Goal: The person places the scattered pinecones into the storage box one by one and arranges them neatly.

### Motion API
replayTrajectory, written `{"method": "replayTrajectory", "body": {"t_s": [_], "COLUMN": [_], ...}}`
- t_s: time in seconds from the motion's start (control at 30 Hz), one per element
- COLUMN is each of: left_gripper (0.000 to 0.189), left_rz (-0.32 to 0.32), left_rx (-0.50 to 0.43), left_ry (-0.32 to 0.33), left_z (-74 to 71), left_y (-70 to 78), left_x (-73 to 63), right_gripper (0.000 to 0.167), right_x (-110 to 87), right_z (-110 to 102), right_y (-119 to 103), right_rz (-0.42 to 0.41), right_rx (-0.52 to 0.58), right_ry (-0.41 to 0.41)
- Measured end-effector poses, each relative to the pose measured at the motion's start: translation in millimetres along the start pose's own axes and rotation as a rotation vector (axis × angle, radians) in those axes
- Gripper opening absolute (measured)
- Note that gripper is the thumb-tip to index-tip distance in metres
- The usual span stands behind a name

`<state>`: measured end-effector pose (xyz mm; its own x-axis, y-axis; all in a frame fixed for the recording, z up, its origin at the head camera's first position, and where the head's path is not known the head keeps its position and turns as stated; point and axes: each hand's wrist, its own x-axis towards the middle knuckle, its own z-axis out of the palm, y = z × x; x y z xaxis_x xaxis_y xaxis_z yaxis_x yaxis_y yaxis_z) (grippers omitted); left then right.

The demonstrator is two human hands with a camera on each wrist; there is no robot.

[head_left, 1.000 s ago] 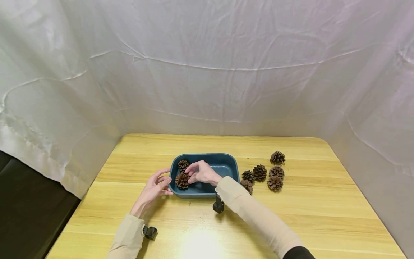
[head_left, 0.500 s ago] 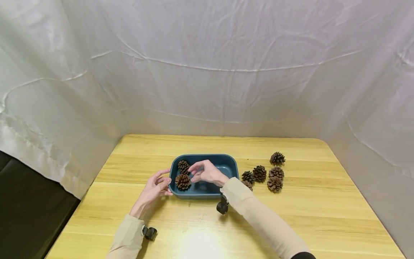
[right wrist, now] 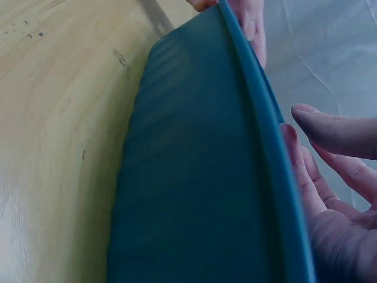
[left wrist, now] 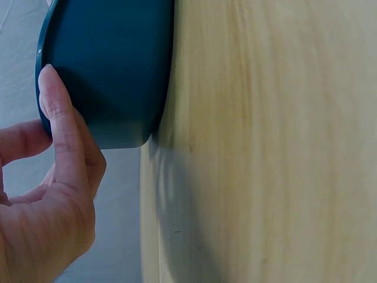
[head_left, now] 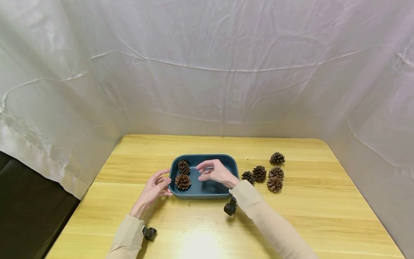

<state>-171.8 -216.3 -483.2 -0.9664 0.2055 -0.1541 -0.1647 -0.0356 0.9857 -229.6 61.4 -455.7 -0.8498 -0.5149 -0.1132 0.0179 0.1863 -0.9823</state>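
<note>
In the head view, my left hand point(head_left: 154, 187) holds the left end of a dark blue rectangular tub point(head_left: 203, 196), with its fingertips at the rim. The left wrist view shows that hand's thumb point(left wrist: 66, 135) against the rim. Two brown pine cones, one at the back point(head_left: 183, 167) and one at the front point(head_left: 183, 182), lie inside the tub's left end. My right hand point(head_left: 217, 173) is over the middle of the tub, to the right of both cones. Its fingers are loosely bent, the thumb stands apart from them, and nothing is held.
Right of the tub, several pine cones lie on the wooden table point(head_left: 310, 201), including a dark one point(head_left: 248, 177) near the tub and another at the back point(head_left: 277, 158). A pale curtain point(head_left: 223, 90) surrounds the table's back and sides.
My right hand has let go of the front pine cone in the tub and moved right, away from it. My left hand has stayed at the tub's left end.
</note>
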Motion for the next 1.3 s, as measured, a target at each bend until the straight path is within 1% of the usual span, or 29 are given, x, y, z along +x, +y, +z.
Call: {"method": "replayTrajectory", "body": {"t_s": [0.13, 0.3, 0.4, 0.6, 0.77, 0.9, 1.03, 1.13, 1.3], "left_gripper": [0.057, 0.056, 0.057, 0.055, 0.056, 0.056, 0.055, 0.055, 0.056], "left_rz": [-0.008, -0.017, -0.014, -0.015, -0.012, 0.009, 0.063, 0.069, 0.004], "left_rx": [0.001, 0.002, 0.006, 0.016, 0.014, 0.013, -0.001, -0.008, -0.002], "left_ry": [0.005, 0.01, 0.006, 0.017, 0.026, 0.02, -0.004, -0.01, 0.02], "left_z": [0.1, 0.0, -0.1, 1.4, 2.2, 1.6, 0.3, -0.1, 1.5], "left_y": [0.7, 1.4, 1.4, 0.3, 0.5, -0.7, -3.8, -5.5, -3.0], "left_x": [0.1, 0.7, 0.6, 1.5, 1.9, 1.9, 2.1, 2.5, 3.1], "right_gripper": [0.038, 0.046, 0.048, 0.045, 0.042, 0.042, 0.041, 0.04, 0.038], "right_x": [-7.5, -17.8, -24.2, -35.9, -45.0, -50.8, -56.8, -60.9, -68.2], "right_z": [-10.3, -23.6, -30.1, -41.7, -51.6, -57.7, -62.7, -66.3, -74.1], "right_y": [0.1, 1.2, 1.1, 4.8, 6.9, 8.3, 8.5, 8.2, 8.9], "right_rz": [-0.016, -0.044, -0.047, -0.038, -0.048, -0.063, -0.072, -0.072, -0.091], "right_rx": [0.005, 0.025, 0.045, 0.044, 0.045, 0.045, 0.048, 0.061, 0.067], "right_ry": [0.005, 0.006, 0.01, 0.026, 0.055, 0.073, 0.082, 0.095, 0.135]}}
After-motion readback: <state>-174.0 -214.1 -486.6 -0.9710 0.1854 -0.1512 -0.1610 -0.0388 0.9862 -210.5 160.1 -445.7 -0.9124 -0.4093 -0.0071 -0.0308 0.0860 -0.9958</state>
